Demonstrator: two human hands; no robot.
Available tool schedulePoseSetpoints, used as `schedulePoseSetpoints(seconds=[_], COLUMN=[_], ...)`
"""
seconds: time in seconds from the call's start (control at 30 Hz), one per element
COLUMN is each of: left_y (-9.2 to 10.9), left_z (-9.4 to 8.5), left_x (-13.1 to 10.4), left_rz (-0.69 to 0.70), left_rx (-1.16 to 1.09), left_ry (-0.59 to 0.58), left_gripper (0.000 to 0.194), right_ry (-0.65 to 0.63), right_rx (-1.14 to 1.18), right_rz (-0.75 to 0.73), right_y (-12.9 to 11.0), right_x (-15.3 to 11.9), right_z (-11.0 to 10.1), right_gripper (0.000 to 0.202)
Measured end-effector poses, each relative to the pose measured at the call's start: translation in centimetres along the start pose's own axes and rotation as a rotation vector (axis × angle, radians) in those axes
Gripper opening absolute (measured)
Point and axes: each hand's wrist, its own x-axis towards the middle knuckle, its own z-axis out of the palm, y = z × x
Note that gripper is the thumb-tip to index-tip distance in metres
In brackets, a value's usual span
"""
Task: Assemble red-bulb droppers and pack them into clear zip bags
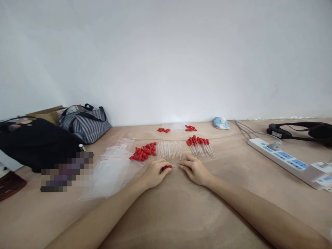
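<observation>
Between finger and thumb, my left hand (156,173) pinches a red rubber dropper bulb (166,167). My right hand (195,170) is closed on a thin clear glass dropper tube (176,165), whose end meets the bulb; how deep it sits inside is hidden. Just beyond my hands lies a row of loose glass tubes (169,149). A heap of red bulbs (143,152) is left of that row. To its right, several droppers (200,146) with bulbs on their tubes lie side by side, bulbs pointing away from me.
Clear zip bags (111,169) lie left of my hands. Farther left are a striped bag (86,124) and a black bag (38,143). A white power strip (287,160), a headset (301,133) and a blue tissue pack (221,123) are to the right. The wall (181,62) bounds the back.
</observation>
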Motion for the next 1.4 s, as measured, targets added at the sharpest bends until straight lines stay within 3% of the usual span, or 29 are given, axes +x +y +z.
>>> schedulePoseSetpoints(seconds=[0.4,0.7,1.2,1.4], left_y=[-1.1,-0.8,-0.4,-1.2], left_z=[1.1,1.2,1.0,1.1], left_x=[-0.1,-0.6,-0.5,-0.5], left_rz=[-0.006,0.103,0.155,0.152], left_rx=[-0.136,-0.065,0.017,-0.043], left_ry=[0.093,-0.030,-0.036,0.022], left_gripper=[0.017,0.016,0.015,0.014], right_ry=[-0.036,-0.126,-0.144,-0.136], right_rx=[-0.005,-0.314,-0.137,-0.290], right_rz=[-0.031,-0.215,-0.120,-0.181], right_y=[-1.3,-0.7,-1.4,-1.7], right_x=[0.1,0.6,0.8,0.7], right_z=[-0.6,-1.7,-0.6,-1.7], right_gripper=[0.020,0.024,0.022,0.022])
